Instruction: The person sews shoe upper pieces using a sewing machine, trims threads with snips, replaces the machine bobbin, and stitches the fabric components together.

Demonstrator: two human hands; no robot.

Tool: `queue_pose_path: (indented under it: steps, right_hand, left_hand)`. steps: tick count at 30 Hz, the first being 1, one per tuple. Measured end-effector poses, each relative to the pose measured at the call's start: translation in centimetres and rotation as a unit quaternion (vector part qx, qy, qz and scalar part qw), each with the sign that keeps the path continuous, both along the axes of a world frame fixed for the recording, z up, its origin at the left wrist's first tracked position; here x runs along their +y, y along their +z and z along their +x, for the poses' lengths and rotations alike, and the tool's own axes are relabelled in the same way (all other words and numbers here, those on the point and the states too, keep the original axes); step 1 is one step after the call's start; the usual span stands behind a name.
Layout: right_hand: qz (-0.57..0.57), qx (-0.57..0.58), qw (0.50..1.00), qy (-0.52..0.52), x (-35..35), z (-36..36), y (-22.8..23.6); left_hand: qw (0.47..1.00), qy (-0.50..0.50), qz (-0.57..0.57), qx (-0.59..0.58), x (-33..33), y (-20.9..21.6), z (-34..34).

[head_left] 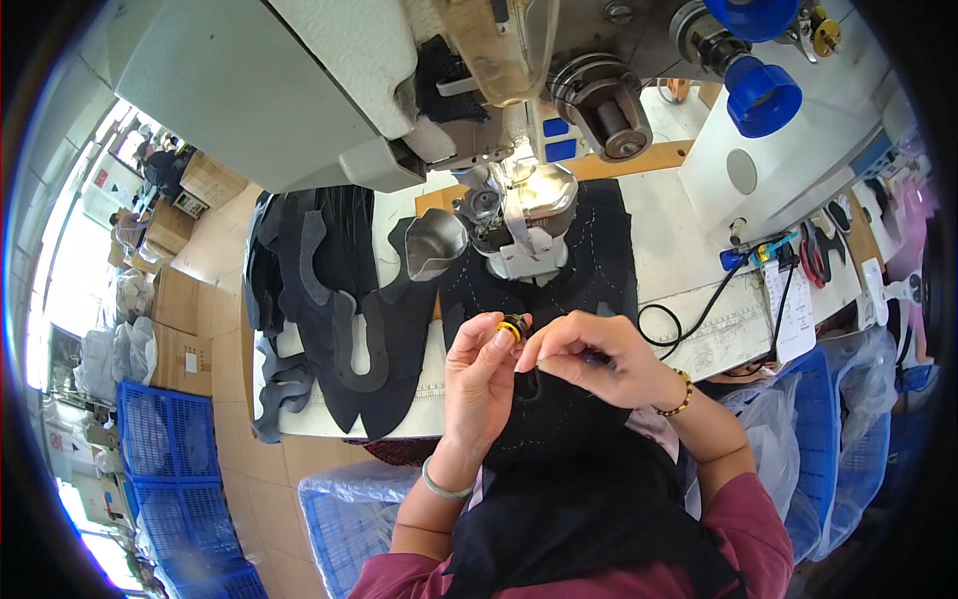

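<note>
In front of a sewing machine's metal head (524,215), both my hands are raised close together over dark fabric. Between thumb and fingers, my left hand (479,384) grips a small round black-and-yellow part (514,327), about the size of a bobbin case. My right hand (614,364) is closed in a pinch just to the right of that part. A dark slim thing (597,357) shows among its curled fingers, too small to identify. Black fabric pieces with light stitch marks (604,255) lie under the machine head and run down below my hands.
Cut black and grey fabric pieces (334,299) lie on the white table at left, beside a metal cup (435,243). Scissors (820,255) and a black cable (689,334) are at right. Blue crates (813,429) with plastic bags flank the table; cartons (180,359) stand far left.
</note>
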State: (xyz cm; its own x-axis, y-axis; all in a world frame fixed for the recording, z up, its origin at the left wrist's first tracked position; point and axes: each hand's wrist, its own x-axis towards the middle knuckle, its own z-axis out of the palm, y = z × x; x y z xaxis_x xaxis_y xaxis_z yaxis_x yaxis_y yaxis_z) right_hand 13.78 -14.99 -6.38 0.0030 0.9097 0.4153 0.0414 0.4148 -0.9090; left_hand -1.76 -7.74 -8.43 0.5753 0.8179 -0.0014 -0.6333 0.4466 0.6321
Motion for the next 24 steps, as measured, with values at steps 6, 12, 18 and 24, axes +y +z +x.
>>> queue_pose_path:
  steps: [6, 12, 18, 24]
  right_hand:
    - [0.022, -0.195, 0.980, -0.019, 0.5, 0.8, -0.3]
    - [0.206, -0.435, 0.848, -0.223, 0.7, 1.2, 0.4]
    - [0.216, -0.403, 0.874, -0.165, 1.6, 2.1, 0.4]
    - [0.112, -0.320, 0.939, -0.059, 1.7, 2.4, 0.2]
  left_hand:
    - [1.000, 0.021, -0.008, 0.016, 0.4, -0.2, 0.1]
    - [1.000, -0.014, -0.006, 0.026, 0.4, -0.9, -0.2]
    - [0.992, -0.116, -0.002, 0.047, 1.1, -0.2, -0.9]
    - [0.983, -0.170, 0.030, 0.060, 1.4, 0.0, -1.6]
